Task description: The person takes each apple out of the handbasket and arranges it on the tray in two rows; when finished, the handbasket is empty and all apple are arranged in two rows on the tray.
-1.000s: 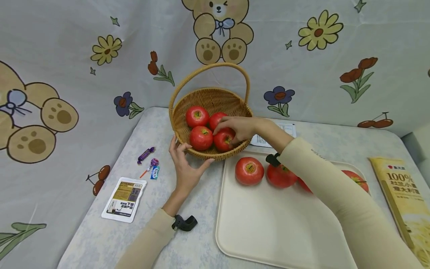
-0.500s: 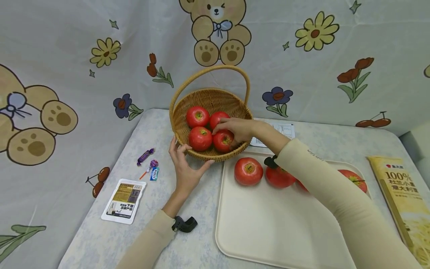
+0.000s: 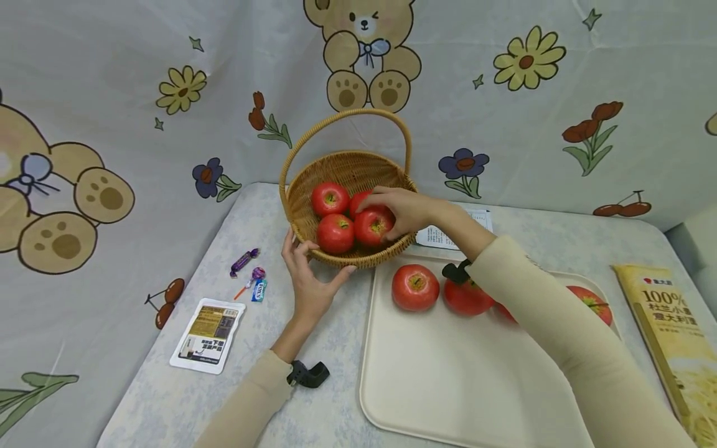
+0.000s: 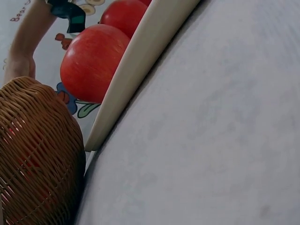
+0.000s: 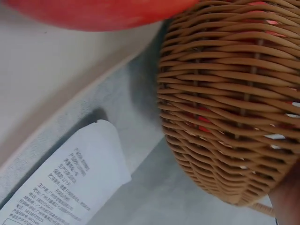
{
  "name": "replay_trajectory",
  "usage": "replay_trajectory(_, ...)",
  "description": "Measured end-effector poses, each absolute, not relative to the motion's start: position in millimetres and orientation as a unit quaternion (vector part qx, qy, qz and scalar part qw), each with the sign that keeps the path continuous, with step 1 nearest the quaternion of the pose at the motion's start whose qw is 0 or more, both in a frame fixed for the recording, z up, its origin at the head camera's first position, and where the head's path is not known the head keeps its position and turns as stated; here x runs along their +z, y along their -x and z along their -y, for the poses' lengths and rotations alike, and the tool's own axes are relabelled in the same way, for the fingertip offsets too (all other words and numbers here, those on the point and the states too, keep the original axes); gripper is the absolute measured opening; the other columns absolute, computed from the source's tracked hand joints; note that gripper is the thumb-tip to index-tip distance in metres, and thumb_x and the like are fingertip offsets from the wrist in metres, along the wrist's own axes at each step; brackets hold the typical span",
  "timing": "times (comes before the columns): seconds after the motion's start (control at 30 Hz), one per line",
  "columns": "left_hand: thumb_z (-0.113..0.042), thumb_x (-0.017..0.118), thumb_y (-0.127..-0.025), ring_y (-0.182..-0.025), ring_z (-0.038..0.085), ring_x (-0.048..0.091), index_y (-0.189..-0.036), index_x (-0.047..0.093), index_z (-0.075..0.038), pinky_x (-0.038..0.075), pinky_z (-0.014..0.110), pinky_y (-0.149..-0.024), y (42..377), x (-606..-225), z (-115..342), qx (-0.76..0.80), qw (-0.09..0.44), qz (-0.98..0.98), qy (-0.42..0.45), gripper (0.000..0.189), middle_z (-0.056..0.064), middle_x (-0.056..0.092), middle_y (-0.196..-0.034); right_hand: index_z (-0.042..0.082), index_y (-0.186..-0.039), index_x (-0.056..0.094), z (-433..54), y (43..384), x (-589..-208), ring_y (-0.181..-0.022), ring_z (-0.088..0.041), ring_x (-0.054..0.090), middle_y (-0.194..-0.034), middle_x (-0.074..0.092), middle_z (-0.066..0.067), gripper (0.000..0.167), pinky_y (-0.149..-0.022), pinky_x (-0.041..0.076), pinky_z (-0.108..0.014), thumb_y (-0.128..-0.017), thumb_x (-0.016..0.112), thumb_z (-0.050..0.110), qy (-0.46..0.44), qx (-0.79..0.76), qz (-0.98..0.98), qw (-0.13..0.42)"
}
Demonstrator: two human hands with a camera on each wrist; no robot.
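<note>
A wicker basket (image 3: 358,163) with a tall arched handle stands at the back of the table with several red apples in it. My left hand (image 3: 312,289) holds the basket's front left, fingertips at the rim and thumb spread along the outside. My right hand (image 3: 407,208) reaches in over the right rim and grips the front right apple (image 3: 372,228), fingers over its top and thumb at its right. Beside that apple lies another apple (image 3: 335,234). In the left wrist view the basket's woven side (image 4: 42,154) shows, with red visible through the gaps.
A cream tray (image 3: 448,386) right of the basket bears several more apples, one of them a nearby apple (image 3: 416,287); my right forearm crosses above it. A white packet (image 3: 478,218) lies behind the tray, a yellow pasta bag (image 3: 669,323) far right. Left are a pouch (image 3: 208,336) and sweets (image 3: 243,261).
My right hand has risen slightly with the front right apple, which sits a little higher in the basket. My left hand has stayed at the basket's rim.
</note>
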State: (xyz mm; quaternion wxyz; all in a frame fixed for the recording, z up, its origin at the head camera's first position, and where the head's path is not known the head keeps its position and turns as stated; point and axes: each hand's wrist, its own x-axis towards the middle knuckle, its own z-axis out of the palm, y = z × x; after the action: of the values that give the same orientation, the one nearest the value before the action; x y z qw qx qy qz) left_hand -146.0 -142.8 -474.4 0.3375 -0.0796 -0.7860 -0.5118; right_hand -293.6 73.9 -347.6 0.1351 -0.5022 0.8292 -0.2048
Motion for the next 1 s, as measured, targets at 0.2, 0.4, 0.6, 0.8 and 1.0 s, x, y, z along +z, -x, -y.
replay_trajectory(0.2, -0.024, 0.092, -0.067, -0.144, 0.037, 0.022, -0.114, 0.042, -0.004, 0.041, 0.054, -0.1, 144, -470, 141, -0.519, 0.335, 0.783, 0.075, 0.072, 0.015, 0.007, -0.16, 0.021, -0.133, 0.057, -83, 288, -331, -0.116, -0.02, 0.051, -0.125, 0.053, -0.002, 0.066, -0.097, 0.047, -0.043, -0.073, 0.085, 0.018, 0.49, -0.247, -0.828, 0.11)
replay_trajectory(0.4, -0.006, 0.09, -0.065, -0.143, 0.045, 0.02, -0.112, 0.04, 0.007, 0.04, 0.059, -0.1, 137, -454, 134, -0.524, 0.34, 0.777, 0.076, 0.07, 0.03, 0.008, -0.156, 0.021, -0.135, 0.055, -101, 271, -305, -0.119, -0.018, 0.049, -0.129, 0.052, -0.001, 0.067, -0.095, 0.049, -0.042, -0.075, 0.085, 0.018, 0.482, -0.29, -0.82, 0.105)
replay_trajectory(0.6, -0.015, 0.091, -0.066, -0.148, 0.036, 0.016, -0.113, 0.041, 0.002, 0.04, 0.056, -0.102, 140, -461, 136, -0.517, 0.342, 0.781, 0.074, 0.071, 0.024, 0.009, -0.158, 0.023, -0.137, 0.053, -130, 242, -287, -0.117, -0.016, 0.05, -0.132, 0.051, 0.001, 0.07, -0.077, 0.057, -0.034, -0.075, 0.086, 0.018, 0.473, -0.313, -0.818, 0.096)
replay_trajectory(0.8, -0.038, 0.088, -0.071, -0.144, 0.036, 0.025, -0.114, 0.042, -0.006, 0.043, 0.05, -0.099, 146, -473, 141, -0.515, 0.343, 0.782, 0.072, 0.071, 0.012, 0.007, -0.161, 0.025, -0.136, 0.053, -152, 210, -298, -0.114, -0.014, 0.051, -0.127, 0.053, 0.004, 0.071, -0.074, 0.057, -0.031, -0.074, 0.087, 0.021, 0.47, -0.329, -0.808, 0.131)
replay_trajectory(1.0, -0.032, 0.089, -0.07, -0.143, 0.037, 0.026, -0.115, 0.042, -0.006, 0.043, 0.05, -0.098, 144, -474, 140, -0.515, 0.34, 0.784, 0.071, 0.07, 0.01, 0.006, -0.161, 0.031, -0.136, 0.05, -166, 177, -326, -0.117, -0.014, 0.051, -0.132, 0.051, 0.009, 0.07, -0.079, 0.057, -0.031, -0.076, 0.085, 0.024, 0.443, -0.343, -0.806, 0.19)
